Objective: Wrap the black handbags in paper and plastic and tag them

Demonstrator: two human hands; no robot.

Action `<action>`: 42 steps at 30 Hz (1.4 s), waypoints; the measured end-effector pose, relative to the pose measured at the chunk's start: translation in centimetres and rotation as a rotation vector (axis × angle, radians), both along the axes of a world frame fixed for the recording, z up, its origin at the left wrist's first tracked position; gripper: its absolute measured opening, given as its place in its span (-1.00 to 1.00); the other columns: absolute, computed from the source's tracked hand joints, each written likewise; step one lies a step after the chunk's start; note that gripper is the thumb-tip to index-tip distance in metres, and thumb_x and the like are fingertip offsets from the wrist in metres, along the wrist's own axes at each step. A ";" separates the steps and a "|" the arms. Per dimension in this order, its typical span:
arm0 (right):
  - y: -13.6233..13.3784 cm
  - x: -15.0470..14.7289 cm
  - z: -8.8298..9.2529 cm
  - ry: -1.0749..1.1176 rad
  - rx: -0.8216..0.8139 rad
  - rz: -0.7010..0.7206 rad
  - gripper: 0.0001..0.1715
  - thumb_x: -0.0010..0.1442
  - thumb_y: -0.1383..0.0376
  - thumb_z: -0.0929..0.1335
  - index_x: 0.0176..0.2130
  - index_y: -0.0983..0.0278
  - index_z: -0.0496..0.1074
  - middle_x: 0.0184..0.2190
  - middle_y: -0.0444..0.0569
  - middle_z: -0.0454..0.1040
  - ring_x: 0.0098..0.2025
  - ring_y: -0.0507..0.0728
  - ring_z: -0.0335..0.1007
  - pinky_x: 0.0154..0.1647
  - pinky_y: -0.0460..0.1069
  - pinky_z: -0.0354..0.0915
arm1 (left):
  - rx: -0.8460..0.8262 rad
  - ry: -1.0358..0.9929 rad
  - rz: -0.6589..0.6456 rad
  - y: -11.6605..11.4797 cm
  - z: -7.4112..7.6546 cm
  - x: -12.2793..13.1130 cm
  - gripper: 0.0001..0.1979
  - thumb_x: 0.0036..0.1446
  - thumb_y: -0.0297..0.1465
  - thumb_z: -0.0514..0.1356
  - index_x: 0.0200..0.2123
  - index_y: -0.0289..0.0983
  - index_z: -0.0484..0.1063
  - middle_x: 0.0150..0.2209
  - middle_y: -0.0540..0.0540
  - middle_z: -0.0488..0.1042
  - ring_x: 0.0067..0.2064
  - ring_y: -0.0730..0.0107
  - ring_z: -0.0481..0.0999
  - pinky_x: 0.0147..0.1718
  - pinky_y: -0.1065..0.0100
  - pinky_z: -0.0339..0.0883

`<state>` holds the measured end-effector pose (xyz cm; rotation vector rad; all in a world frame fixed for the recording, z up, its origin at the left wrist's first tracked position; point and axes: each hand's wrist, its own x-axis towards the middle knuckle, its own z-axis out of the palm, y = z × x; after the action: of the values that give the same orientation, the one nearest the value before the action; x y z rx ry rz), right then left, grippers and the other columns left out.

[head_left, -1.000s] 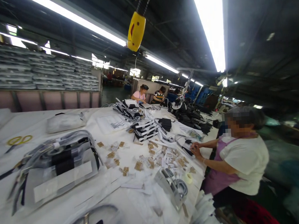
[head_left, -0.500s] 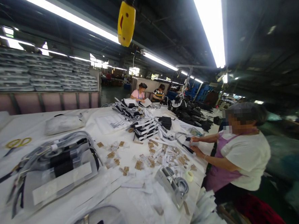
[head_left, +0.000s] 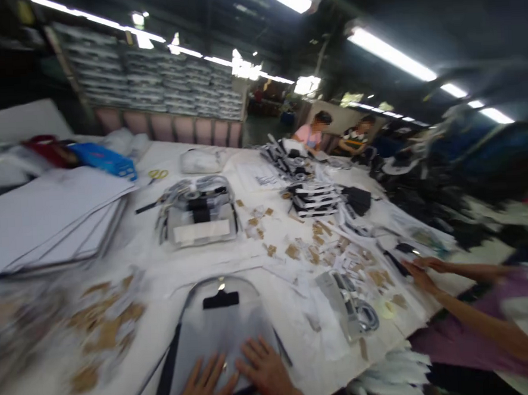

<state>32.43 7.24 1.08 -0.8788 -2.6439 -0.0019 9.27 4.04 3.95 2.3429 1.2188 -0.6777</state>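
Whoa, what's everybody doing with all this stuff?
The person's left hand and right hand rest, fingers spread, on a grey bag with a black tab. On the right, a co-worker's hands are at a dark item, too blurred to name. Two more people are farther back. Yellow-handled scissors and brown scraps lie on the white table.

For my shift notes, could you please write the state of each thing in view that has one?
Near grey bag: lying flat
Left hand: open, resting on the near grey bag
Right hand: open, resting on the near grey bag
Scissors: lying down; open or shut, too blurred to tell
White sheets: stacked unevenly
Brown pieces: scattered
Ceiling lights: lit
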 end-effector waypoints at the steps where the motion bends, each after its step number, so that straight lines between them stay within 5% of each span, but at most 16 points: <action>1: -0.3 0.3 0.2 -0.047 -0.085 0.004 -0.60 0.24 0.28 0.35 0.07 0.08 0.41 0.08 0.01 0.48 0.16 0.23 0.35 0.14 0.23 0.30 | 0.121 -0.183 0.048 -0.9 -0.1 -0.4 -0.11 0.07 -0.49 0.19 0.33 0.22 -0.16 0.38 -0.08 -0.03 0.38 0.00 0.01 0.23 -0.20 0.05; 4: 0.0 0.8 2.1 -0.255 -0.417 0.014 -0.28 0.12 0.22 0.43 0.24 0.14 0.27 0.30 0.12 0.21 0.34 0.30 0.08 0.31 0.28 0.04 | 0.268 -0.407 0.081 -2.5 -0.8 -1.3 -0.13 0.07 -0.48 0.28 0.34 0.13 -0.06 0.37 -0.25 -0.01 0.37 -0.07 -0.01 0.24 -0.21 0.00; 7: 0.9 -0.5 4.6 -0.335 -0.563 0.021 -0.23 0.08 0.10 0.45 0.23 0.18 0.30 0.28 0.13 0.23 0.33 0.35 0.08 0.33 0.33 -0.03 | 0.380 -0.494 0.084 -3.1 -1.8 -1.6 -0.19 0.13 -0.39 0.28 0.35 0.07 -0.05 0.36 -0.30 0.03 0.36 -0.08 0.04 0.24 -0.19 0.00; 11: 1.6 -4.3 5.7 -0.187 -0.355 -0.059 -0.42 0.28 0.20 0.30 0.25 0.26 0.26 0.26 0.12 0.28 0.32 0.25 0.11 0.33 0.26 0.03 | 0.549 -0.556 0.064 -3.4 -3.0 -1.5 -0.29 0.22 -0.22 0.20 0.35 0.04 -0.07 0.36 -0.27 0.03 0.36 -0.03 0.06 0.26 -0.16 -0.04; 17: 1.4 -6.3 1.7 -0.098 -0.142 -0.094 -0.49 0.35 0.22 0.23 0.24 0.28 0.27 0.28 0.10 0.24 0.35 0.23 0.04 0.34 0.24 -0.04 | 0.595 -0.529 -0.016 -3.4 -4.0 -2.0 -0.42 0.24 -0.08 0.12 0.28 -0.05 0.14 0.22 -0.28 0.30 0.29 -0.01 0.22 0.22 -0.12 0.05; 21: 1.0 -5.5 0.5 -0.089 -0.149 -0.063 -0.46 0.34 0.25 0.24 0.27 0.22 0.23 0.32 0.05 0.18 0.38 0.23 -0.03 0.35 0.26 -0.10 | 0.382 -0.522 0.007 -2.6 -1.7 -2.2 -0.59 0.28 -0.16 0.12 0.13 -0.17 0.35 0.08 -0.25 0.46 0.15 0.11 0.42 0.15 0.07 0.22; 25: 1.0 -5.5 0.5 -0.085 -0.170 -0.053 -0.42 0.31 0.23 0.27 0.28 0.18 0.21 0.33 0.05 0.15 0.39 0.27 -0.06 0.36 0.30 -0.14 | 0.082 -0.349 0.181 -0.3 2.6 -1.1 -0.71 0.28 -0.24 0.11 -0.07 -0.30 0.45 -0.29 -0.16 0.58 -0.27 0.18 0.59 -0.25 0.24 0.45; 28: 1.0 -5.8 0.5 -0.066 -0.178 -0.049 -0.44 0.32 0.18 0.27 0.27 0.20 0.24 0.32 0.06 0.17 0.39 0.28 -0.07 0.36 0.31 -0.17 | 0.172 -0.363 0.272 1.4 3.9 -0.3 -0.74 0.28 -0.43 0.05 -0.01 -0.31 0.39 -0.15 -0.19 0.56 -0.17 0.19 0.58 -0.20 0.22 0.45; 32: 0.9 -5.8 0.8 -0.039 -0.211 -0.062 -0.49 0.31 0.17 0.27 0.21 0.21 0.31 0.29 0.05 0.23 0.37 0.28 -0.03 0.36 0.30 -0.16 | 0.482 -0.477 0.312 2.5 1.2 -0.7 -0.63 0.33 -0.40 0.00 0.17 -0.31 0.26 0.18 -0.21 0.37 0.24 0.17 0.30 0.21 0.09 0.17; 36: 1.6 -5.6 1.6 -0.036 -0.306 -0.064 -0.43 0.31 0.15 0.26 0.26 0.21 0.25 0.29 0.05 0.23 0.34 0.25 0.04 0.34 0.27 -0.07 | 0.593 -0.442 0.311 2.0 -2.2 -2.0 -0.58 0.36 -0.41 -0.05 0.25 -0.32 0.17 0.25 -0.16 0.30 0.30 0.22 0.20 0.28 0.10 0.05; 42: 4.9 -6.1 3.1 -0.124 -0.376 -0.178 -0.43 0.29 0.13 0.27 0.23 0.26 0.29 0.23 0.14 0.30 0.23 0.29 0.22 0.24 0.25 0.10 | 0.640 -0.409 0.301 1.6 -2.9 -2.2 -0.58 0.37 -0.39 -0.06 0.25 -0.29 0.18 0.26 -0.13 0.29 0.31 0.22 0.19 0.30 0.09 -0.03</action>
<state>26.37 12.12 4.15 -1.2698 -2.7157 0.4214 7.11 5.64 1.02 2.4972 1.7032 0.3363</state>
